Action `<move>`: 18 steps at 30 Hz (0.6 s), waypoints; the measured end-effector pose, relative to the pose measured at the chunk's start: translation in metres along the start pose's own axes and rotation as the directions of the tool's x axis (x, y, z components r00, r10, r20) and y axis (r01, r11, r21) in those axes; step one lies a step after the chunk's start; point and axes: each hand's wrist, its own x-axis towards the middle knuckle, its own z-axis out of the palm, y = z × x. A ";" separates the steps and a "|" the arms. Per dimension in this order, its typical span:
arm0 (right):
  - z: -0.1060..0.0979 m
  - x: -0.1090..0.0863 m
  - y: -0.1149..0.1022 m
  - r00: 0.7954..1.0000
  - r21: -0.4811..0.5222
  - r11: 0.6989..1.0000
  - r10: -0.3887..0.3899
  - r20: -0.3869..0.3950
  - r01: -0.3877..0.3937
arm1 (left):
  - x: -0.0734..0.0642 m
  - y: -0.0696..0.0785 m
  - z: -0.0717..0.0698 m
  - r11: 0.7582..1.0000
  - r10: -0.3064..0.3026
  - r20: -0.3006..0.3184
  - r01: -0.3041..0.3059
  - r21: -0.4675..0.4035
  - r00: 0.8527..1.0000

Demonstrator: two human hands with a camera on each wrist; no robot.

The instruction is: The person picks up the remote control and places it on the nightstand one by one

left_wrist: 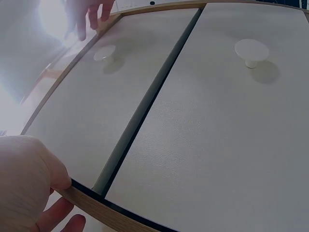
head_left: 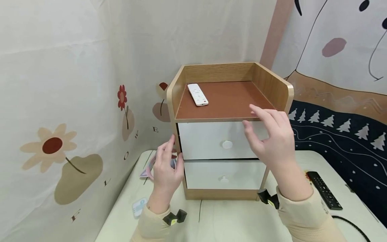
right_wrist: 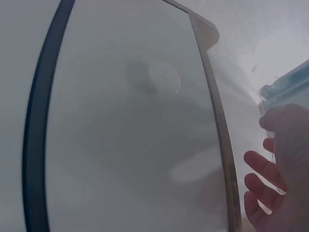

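A small wood-edged drawer cabinet (head_left: 220, 194) stands on the table, with two white drawers, each with a round knob. Both drawer fronts look pushed in. At its left edge, my left hand (head_left: 167, 169) holds the side panel, thumb at the front edge and fingers along the outside; the left wrist view also shows the thumb (left_wrist: 55, 174) there. My right hand (head_left: 273, 137) is raised before the upper drawer's (head_left: 208, 139) right part, fingers spread and holding nothing. The right wrist view shows those fingers (right_wrist: 263, 166) apart from the cabinet. A white remote (head_left: 198, 94) lies on the brown top.
Right of the cabinet lies a black remote (head_left: 324, 190), with a black cable (head_left: 352, 225) nearer me. At the left are a pale blue-and-white item (head_left: 139, 207) and a pink-and-purple item (head_left: 148, 170) partly behind my left hand. Printed fabric (head_left: 75, 101) hangs behind the table.
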 end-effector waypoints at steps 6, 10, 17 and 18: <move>-0.011 -0.016 0.015 0.992 0.012 0.999 0.039 -0.116 -0.038 | 0.000 -0.002 0.001 1.000 0.021 0.001 -0.021 0.008 1.000; -0.017 -0.025 0.024 0.977 0.017 0.996 0.087 -0.194 -0.086 | 0.001 -0.003 0.002 1.000 0.026 -0.006 -0.026 0.003 1.000; -0.026 -0.047 0.043 0.935 -0.038 0.979 0.181 -0.304 -0.201 | 0.001 -0.002 0.001 1.000 0.016 -0.002 -0.016 -0.010 1.000; -0.027 -0.053 0.047 0.932 -0.043 0.974 0.198 -0.305 -0.221 | 0.001 -0.002 0.001 1.000 0.011 -0.001 -0.011 -0.014 1.000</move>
